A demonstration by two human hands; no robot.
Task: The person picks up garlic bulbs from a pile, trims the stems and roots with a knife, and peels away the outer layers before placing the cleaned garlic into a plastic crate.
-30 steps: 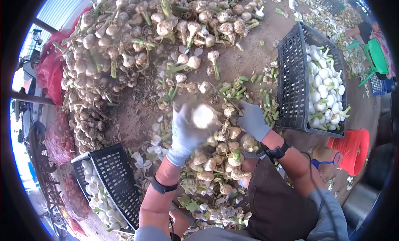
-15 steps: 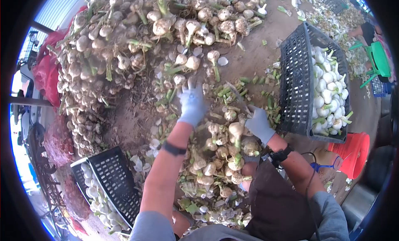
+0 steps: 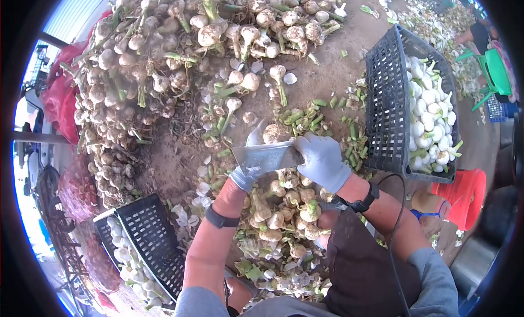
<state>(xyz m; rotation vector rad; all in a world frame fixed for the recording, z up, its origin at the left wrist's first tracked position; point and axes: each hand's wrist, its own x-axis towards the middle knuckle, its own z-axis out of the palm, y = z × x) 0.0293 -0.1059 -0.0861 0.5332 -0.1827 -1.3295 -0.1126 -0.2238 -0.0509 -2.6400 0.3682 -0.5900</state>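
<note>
The right hand (image 3: 322,160) is closed round the handle of one knife (image 3: 267,157); the left hand (image 3: 244,178) curls about one garlic bulb (image 3: 277,133) just beyond the blade, which hides part of that grip. The bulb looks firm and light, its papery skin likely to slip; its round sides offer the best hold. Farther out are one uncountable heap of bulbs (image 3: 128,60), two black crates (image 3: 383,104) holding white bulbs, and one red bucket (image 3: 466,197).
</note>
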